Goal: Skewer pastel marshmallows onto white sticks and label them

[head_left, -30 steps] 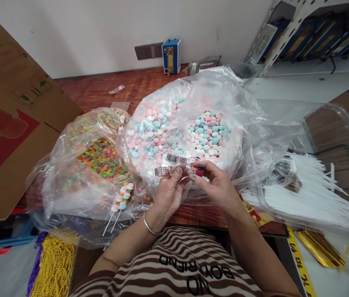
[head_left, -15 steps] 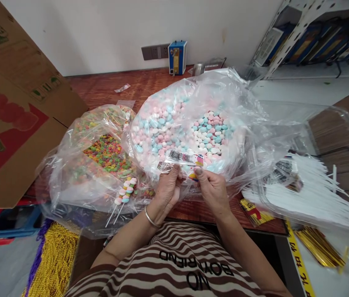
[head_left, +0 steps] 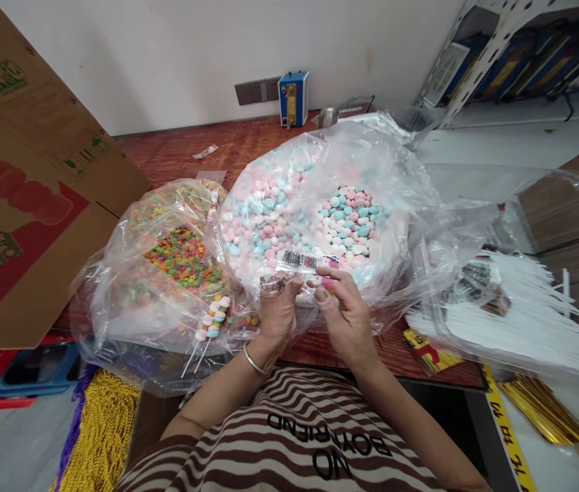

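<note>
My left hand, a bangle on its wrist, is closed on a small clear printed plastic bag with dark lettering and a colourful end. A second printed piece shows by its fingertips. My right hand is at the bag's right end, fingers bent over it and thumb apart, apparently touching it loosely. Beyond both hands lies a big clear bag of pink, white and blue candies. To the left, two candy skewers on white sticks rest on a clear bag of small multicoloured ring candies.
A large cardboard box stands at left. On the right, a clear plastic tray holds many white sticks and printed bags. Gold twist ties lie below it. A blue device stands by the wall; a white shelf is at upper right.
My right thumb and fingers have come apart from their pinch on the printed bag. My left hand stays closed on it. The whole view has shifted slightly.
</note>
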`<state>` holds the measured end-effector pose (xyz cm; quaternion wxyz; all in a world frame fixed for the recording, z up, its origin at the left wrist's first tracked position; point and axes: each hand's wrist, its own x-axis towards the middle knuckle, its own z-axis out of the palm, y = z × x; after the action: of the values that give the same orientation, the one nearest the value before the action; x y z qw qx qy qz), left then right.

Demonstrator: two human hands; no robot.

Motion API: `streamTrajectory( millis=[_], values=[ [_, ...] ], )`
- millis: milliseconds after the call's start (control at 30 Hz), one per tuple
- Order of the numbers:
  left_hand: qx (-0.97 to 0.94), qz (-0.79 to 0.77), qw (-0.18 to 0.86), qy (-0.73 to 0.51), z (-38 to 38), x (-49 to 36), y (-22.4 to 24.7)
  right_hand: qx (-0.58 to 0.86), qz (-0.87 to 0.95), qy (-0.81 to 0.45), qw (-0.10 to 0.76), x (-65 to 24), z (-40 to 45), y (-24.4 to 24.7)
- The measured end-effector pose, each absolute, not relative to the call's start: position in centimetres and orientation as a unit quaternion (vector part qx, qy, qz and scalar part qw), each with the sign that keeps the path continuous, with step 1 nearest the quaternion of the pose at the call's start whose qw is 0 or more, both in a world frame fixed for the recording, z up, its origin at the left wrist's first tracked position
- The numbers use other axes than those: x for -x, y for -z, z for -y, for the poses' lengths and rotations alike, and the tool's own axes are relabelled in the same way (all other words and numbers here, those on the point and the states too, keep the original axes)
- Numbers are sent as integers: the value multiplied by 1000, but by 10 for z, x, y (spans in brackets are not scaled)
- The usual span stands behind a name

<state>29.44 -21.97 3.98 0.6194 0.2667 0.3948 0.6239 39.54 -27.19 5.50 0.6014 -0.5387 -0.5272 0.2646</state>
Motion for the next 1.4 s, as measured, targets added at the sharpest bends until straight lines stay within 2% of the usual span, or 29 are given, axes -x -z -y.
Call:
streamTrajectory(
  millis=[100,300,400,600,900,1400],
  values=[
    [-278,-385,642,-602,220,-293,-39,527,481,-318,624,-393,267,-48],
    [-141,-363,726,-566,210,-286,-41,485,410,-378,674,-388,265,-32],
    [-117,-367,738,-555,210,-283,-40,516,431,-334,661,-386,264,-33],
    [-109,-324,779,-525,210,-276,-34,565,545,-167,597,-388,264,-45],
    [3,-320,796,-514,199,-261,-35,515,663,-5,543,-371,265,-59],
    [44,-335,754,-563,200,-201,-41,443,734,-57,511,-328,253,-60]
  ],
)
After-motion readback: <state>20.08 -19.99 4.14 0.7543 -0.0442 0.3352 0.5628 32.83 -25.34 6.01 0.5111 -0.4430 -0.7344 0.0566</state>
